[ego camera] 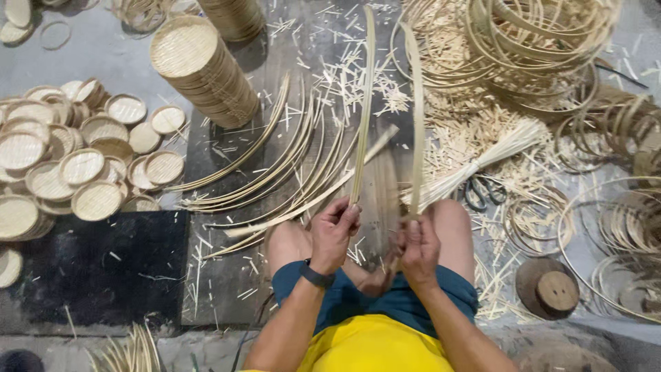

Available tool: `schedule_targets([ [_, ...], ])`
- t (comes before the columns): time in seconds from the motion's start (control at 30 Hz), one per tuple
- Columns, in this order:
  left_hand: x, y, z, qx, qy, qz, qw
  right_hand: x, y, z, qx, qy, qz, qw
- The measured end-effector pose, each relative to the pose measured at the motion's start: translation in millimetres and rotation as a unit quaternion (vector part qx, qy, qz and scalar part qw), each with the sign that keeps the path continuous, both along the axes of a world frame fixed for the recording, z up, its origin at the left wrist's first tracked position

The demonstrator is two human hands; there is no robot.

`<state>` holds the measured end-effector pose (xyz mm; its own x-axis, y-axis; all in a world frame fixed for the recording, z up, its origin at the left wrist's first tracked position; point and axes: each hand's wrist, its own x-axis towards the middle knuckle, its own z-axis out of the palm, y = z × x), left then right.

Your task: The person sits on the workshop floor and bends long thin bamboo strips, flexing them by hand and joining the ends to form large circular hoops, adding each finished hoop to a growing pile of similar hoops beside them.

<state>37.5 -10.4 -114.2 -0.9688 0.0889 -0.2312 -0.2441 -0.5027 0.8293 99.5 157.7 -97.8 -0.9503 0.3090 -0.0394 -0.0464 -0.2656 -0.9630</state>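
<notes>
Two hands, left hand and right hand, closed on bamboo strips.

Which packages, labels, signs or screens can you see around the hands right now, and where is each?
None in view: no package, label, sign or screen. The left hand and right hand each grip a long pale bamboo strip; round woven trays, coiled hoops and scissors lie about them, all unmarked.
</notes>
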Motion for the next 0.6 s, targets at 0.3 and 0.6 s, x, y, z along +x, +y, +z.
schedule_targets([
  [0.3,-25.1,-15.6,59.7,0.032,0.143,-0.130,0.981,-5.8,12.9,11.6,-0.068,0.033,0.042,0.996],
  [0.6,-91.9,0.8,174.6,-0.030,0.197,-0.041,0.979,-4.7,23.4,23.2,-0.051,0.039,0.026,0.998],
])
